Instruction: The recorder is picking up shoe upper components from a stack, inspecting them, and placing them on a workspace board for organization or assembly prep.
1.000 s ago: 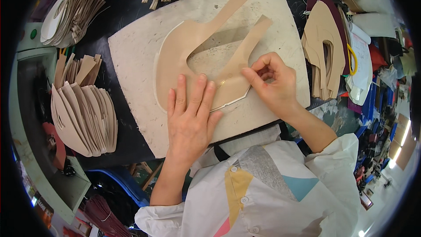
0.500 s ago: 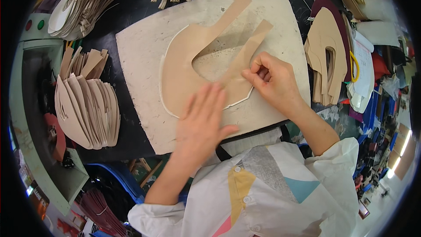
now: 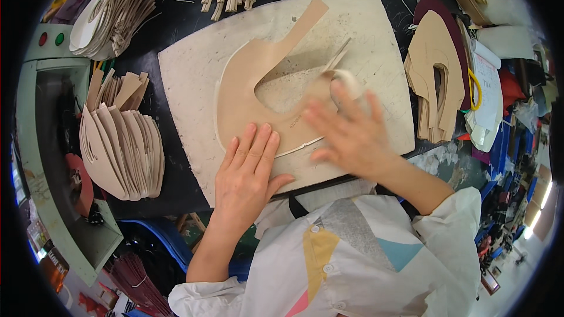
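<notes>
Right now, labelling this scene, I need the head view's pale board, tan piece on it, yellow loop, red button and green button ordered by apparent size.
Pale board
Tan piece
Yellow loop
Red button and green button: alike, unranked

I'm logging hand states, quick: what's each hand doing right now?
Left hand: open, laid flat on the tan cut piece, gripping nothing.
Right hand: open, blurred, over the piece's right side; whether it touches cannot be told.
</notes>
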`<state>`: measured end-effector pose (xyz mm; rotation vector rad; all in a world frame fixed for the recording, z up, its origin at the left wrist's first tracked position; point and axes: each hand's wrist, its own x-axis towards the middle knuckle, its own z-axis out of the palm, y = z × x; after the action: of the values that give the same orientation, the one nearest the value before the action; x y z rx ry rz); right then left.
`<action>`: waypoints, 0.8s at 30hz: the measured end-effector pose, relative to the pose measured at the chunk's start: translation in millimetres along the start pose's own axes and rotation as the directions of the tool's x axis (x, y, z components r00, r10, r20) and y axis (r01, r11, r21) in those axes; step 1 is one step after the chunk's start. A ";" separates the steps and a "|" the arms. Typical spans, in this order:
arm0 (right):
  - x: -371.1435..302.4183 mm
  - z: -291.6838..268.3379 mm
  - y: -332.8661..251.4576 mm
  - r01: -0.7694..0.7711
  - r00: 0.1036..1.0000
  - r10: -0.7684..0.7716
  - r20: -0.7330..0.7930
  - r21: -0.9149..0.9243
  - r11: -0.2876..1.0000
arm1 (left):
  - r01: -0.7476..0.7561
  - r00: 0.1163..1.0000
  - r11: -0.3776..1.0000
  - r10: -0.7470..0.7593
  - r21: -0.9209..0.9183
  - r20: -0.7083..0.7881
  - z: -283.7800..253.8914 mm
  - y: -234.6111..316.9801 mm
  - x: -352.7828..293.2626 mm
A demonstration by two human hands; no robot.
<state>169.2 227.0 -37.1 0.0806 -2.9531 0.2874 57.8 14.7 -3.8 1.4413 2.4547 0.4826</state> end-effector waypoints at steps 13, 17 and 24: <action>2.6 -25.5 50.1 -0.232 0.942 0.254 -0.221 0.121 0.965 | -0.211 0.778 0.905 0.384 0.369 -0.497 -71.4 -35.0 7.2; -2.4 -17.5 43.5 -0.214 0.954 0.211 -0.212 0.008 0.977 | 0.343 0.121 0.855 -0.450 -0.388 -0.885 -114.1 -96.2 -52.4; 6.1 -4.4 50.3 -0.170 0.946 0.196 -0.257 0.120 0.978 | 0.811 0.141 0.583 -0.273 -0.047 -0.951 -89.2 -166.5 -112.3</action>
<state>160.4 277.0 -41.2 -0.2066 -2.6784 0.4303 -54.4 -173.2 15.7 -0.1096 3.9733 0.5364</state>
